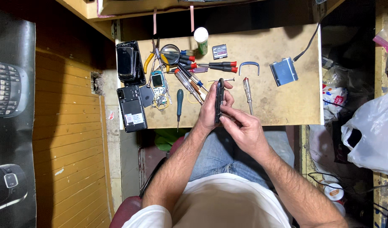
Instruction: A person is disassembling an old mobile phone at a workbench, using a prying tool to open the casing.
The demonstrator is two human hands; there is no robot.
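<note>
Right now the left hand [211, 110] grips a slim dark phone [219, 99] on edge, long axis pointing away from the body, above the table [282, 107] front edge. Just beside it, the right hand [244, 128] pinches its near end; a blue-handled screwdriver [179, 103] lies left.

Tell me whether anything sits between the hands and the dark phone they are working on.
Nothing visible does. The left hand grips the dark phone on edge, and the right hand touches its lower end. The screwdrivers lie apart on the table.
</note>
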